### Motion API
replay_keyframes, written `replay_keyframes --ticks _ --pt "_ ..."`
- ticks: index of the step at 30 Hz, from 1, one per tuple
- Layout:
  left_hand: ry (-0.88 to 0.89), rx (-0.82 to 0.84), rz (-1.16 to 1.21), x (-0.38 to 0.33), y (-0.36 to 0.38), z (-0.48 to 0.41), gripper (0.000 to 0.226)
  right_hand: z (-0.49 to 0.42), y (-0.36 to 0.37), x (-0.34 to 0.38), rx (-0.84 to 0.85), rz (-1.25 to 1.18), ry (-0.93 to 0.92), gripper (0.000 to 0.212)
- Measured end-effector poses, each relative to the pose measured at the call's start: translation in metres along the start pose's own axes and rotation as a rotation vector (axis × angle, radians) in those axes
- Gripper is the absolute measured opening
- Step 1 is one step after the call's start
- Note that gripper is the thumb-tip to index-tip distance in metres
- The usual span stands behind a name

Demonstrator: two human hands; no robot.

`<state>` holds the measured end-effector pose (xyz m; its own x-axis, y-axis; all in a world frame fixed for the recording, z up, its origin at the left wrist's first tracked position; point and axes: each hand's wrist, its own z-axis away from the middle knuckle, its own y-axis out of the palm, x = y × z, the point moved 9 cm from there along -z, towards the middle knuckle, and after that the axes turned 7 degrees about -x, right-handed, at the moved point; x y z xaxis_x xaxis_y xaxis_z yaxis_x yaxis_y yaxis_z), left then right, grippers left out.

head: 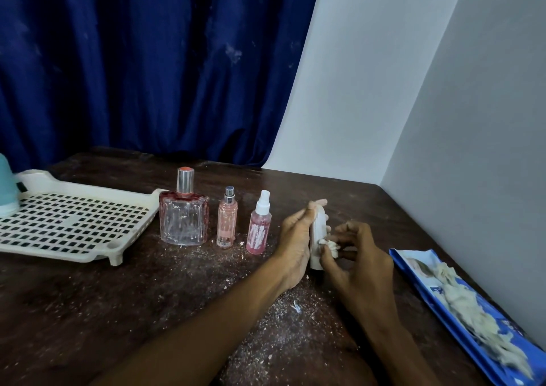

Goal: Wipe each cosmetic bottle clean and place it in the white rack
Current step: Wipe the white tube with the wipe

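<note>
My left hand [295,246] grips a small pale bottle [317,238], held upright just above the dark table. My right hand [359,255] pinches a small white wad of cotton [331,245] against the bottle's side. Left of my hands stand three smeared bottles in a row: a wide glass perfume bottle [183,220] with a silver cap, a slim pink spray bottle [226,223], and a pink bottle with a white sprayer [259,229]. The white rack [74,223] lies at the table's left.
A teal cup [7,184] stands on the rack's far left corner. A blue packet with loose cotton [461,306] on it lies along the right table edge by the wall. White crumbs litter the table [118,297]. A blue curtain hangs behind.
</note>
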<state>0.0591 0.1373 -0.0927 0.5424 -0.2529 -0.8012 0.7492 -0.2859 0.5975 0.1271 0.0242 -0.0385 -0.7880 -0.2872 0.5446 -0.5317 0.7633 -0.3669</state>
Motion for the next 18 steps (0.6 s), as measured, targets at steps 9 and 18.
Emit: replay_keyframes --ticks 9,18 --pt "-0.015 -0.058 0.072 0.004 -0.009 -0.007 0.035 -0.001 -0.005 -0.008 -0.065 0.021 -0.022 0.023" --pt "-0.058 -0.056 0.115 0.007 -0.008 -0.007 0.037 0.001 -0.002 -0.010 -0.005 0.130 -0.069 0.028"
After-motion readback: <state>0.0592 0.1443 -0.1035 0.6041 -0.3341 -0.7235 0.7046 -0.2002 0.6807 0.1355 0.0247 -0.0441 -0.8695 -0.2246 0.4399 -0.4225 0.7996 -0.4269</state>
